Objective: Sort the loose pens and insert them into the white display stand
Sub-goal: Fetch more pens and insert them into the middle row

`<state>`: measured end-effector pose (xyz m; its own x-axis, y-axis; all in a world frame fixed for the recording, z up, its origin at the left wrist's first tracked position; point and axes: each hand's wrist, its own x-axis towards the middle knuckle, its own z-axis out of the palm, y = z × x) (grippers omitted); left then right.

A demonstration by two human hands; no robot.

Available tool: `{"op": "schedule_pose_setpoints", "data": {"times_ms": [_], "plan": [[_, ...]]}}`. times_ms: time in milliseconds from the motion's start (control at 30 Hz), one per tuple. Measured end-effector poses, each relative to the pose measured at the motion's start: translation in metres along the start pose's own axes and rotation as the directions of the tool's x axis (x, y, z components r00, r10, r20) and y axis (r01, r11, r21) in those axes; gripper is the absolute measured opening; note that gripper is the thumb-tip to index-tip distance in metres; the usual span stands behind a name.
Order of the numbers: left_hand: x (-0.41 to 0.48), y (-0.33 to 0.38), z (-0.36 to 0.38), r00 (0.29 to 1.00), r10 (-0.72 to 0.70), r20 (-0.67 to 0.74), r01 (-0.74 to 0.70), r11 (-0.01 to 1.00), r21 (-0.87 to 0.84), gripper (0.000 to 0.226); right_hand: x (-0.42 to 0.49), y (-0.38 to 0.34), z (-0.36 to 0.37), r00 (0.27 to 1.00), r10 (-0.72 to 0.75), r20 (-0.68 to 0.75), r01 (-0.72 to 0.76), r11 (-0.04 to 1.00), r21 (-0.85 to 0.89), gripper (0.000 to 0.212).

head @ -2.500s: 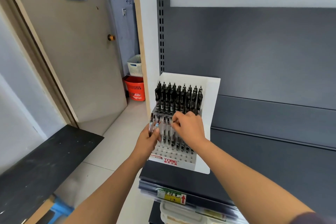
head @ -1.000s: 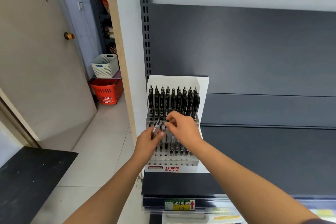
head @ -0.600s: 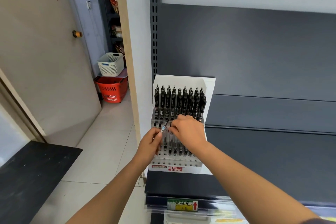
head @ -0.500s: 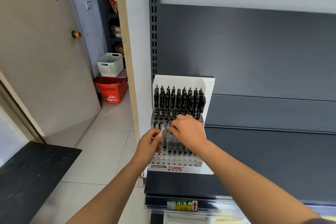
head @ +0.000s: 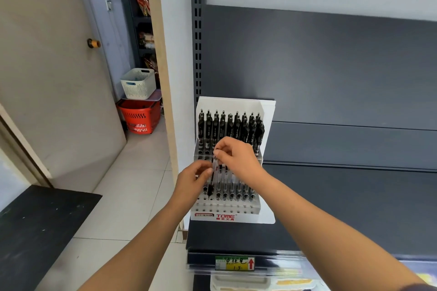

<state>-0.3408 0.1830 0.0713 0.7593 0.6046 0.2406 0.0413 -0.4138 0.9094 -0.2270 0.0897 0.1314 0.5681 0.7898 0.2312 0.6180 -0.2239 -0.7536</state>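
Observation:
A white display stand (head: 267,125) with a red TOME label stands on a dark grey shelf (head: 343,208). Its back row holds several black pens (head: 230,125). The middle row holds several clear pens (head: 233,185). One clear pen with a black grip (head: 212,178) stands almost upright at the left of the middle row, its tip at a hole. My right hand (head: 238,158) pinches this pen's top. My left hand (head: 191,182) touches its barrel with thumb and fingertips. The stand's front rows of holes (head: 224,208) hold nothing.
The shelf's front edge carries a yellow price tag (head: 235,263). To the left stand a beige door (head: 52,78), a white basket (head: 138,82) on a red basket (head: 139,116), and a black surface (head: 35,231) at lower left.
The pen went from slanted between both hands to upright with its tip down at the stand. My right hand has risen to its top.

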Motion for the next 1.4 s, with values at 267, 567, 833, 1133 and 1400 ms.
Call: {"op": "schedule_pose_setpoints", "data": {"times_ms": [267,567,833,1133,1400], "plan": [[0.004,-0.006,-0.012,0.975,0.189,-0.115,-0.136,0.921,0.365,0.027,-0.005,0.004,0.011,0.996,-0.073,-0.059,0.06,0.977,-0.203,0.012],[0.003,-0.015,-0.016,0.988,0.155,-0.012,-0.134,0.892,0.431,0.037,-0.005,0.007,0.02,0.997,-0.059,-0.047,0.043,0.956,-0.29,0.016],[0.006,-0.02,-0.02,0.986,0.166,0.033,-0.165,0.899,0.406,0.036,-0.008,0.024,0.036,0.981,-0.153,-0.118,0.046,0.776,-0.629,0.022],[0.008,0.006,-0.007,0.945,0.32,-0.061,-0.257,0.85,0.46,0.022,-0.02,0.024,0.012,0.977,-0.162,-0.136,0.068,0.852,-0.52,0.024],[0.007,0.078,0.094,0.868,0.486,0.105,-0.47,0.734,0.49,0.026,-0.079,0.079,-0.091,0.964,-0.147,-0.221,0.006,0.845,-0.534,0.025]]}}
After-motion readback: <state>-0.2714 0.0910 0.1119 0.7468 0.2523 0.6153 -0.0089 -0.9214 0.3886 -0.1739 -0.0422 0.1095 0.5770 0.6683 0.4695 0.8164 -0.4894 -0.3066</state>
